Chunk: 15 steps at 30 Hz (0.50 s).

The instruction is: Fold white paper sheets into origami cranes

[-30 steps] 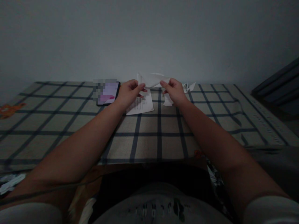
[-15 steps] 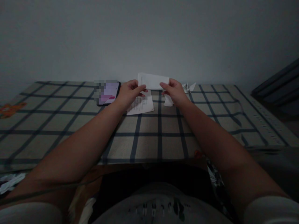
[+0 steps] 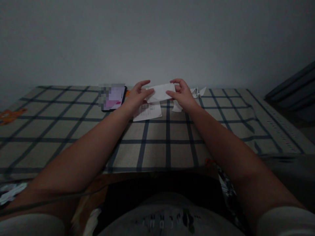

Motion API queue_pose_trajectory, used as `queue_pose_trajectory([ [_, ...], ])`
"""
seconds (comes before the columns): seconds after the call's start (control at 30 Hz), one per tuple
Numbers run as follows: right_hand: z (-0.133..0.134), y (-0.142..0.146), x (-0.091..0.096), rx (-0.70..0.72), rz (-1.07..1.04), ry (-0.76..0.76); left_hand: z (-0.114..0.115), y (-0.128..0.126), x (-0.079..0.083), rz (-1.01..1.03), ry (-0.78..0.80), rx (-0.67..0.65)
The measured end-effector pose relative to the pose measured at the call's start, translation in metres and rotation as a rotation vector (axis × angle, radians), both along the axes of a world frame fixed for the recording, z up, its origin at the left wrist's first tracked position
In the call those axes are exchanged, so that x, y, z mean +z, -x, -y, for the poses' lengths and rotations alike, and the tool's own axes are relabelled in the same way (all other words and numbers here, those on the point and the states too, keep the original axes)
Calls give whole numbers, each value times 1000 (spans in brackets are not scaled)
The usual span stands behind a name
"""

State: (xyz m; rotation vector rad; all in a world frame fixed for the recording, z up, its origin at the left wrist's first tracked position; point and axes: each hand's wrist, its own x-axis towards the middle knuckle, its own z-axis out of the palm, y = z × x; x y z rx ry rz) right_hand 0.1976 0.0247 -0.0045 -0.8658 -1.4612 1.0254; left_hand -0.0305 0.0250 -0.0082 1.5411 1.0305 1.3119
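Note:
A folded white strip of paper (image 3: 160,92) is held up between my two hands, above the far part of the table. My left hand (image 3: 139,95) grips its left end, thumb on the near face and index finger stretched out behind. At the right end, my right hand (image 3: 181,92) pinches it with the thumb in front and the other fingers curled at the back. Below the strip lies a printed sheet of paper (image 3: 149,112), partly covered by my left hand. A small white paper piece (image 3: 177,106) rests under my right hand.
A phone (image 3: 114,98) with a lit screen lies left of my left hand. Crumpled or folded paper (image 3: 199,92) sits beyond my right hand. The checked tablecloth (image 3: 157,150) covers the table up to the wall (image 3: 157,39). A dark slatted object (image 3: 295,91) stands at the right.
The paper strip has come down slightly and tilted, its left end now lower than its right. The index fingers of both hands have lifted away from it.

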Motion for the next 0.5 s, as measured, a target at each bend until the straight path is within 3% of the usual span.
queue_pose_trajectory([
  [0.23,-7,-2,-5,-27,12,-7,7,-2,2,-11,-26,-52],
  [0.5,-4,-1,0,-55,33,-32,15,-7,3,17,194,-238],
])
